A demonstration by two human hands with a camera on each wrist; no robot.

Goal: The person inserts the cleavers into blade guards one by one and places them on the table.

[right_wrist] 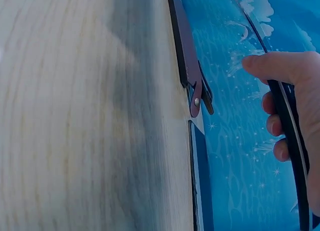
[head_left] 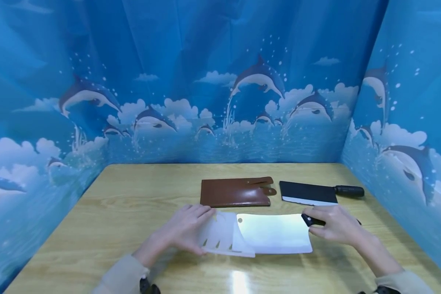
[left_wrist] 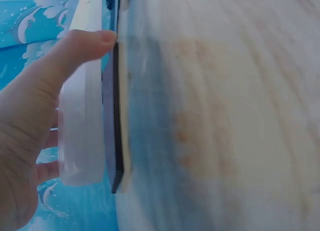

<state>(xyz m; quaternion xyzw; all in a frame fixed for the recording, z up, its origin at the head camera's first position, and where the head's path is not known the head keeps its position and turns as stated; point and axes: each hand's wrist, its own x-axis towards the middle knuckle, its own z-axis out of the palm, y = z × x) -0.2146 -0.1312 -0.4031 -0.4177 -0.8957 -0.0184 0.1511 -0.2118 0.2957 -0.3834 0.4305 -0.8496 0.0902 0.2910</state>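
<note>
My left hand [head_left: 189,228] grips the closed end of a translucent white plastic blade sheath [head_left: 218,234], thumb on the near side and fingers on the far side. In my right hand [head_left: 332,222] is the black handle [right_wrist: 289,126] of a cleaver, its broad shiny blade [head_left: 275,234] pointing left. The sheath's slanted mouth overlaps the blade's lower left corner in the head view, while the corner with the round hole shows outside it. Both are held above the table, as the left wrist view shows for the sheath [left_wrist: 82,131].
Behind them on the wooden table [head_left: 143,192] lies a brown leather cleaver sheath [head_left: 228,194] with snap straps. Right of it lies a second cleaver [head_left: 308,194] with a dark blade and black handle. A blue dolphin-print curtain [head_left: 191,81] encloses the table's back and sides.
</note>
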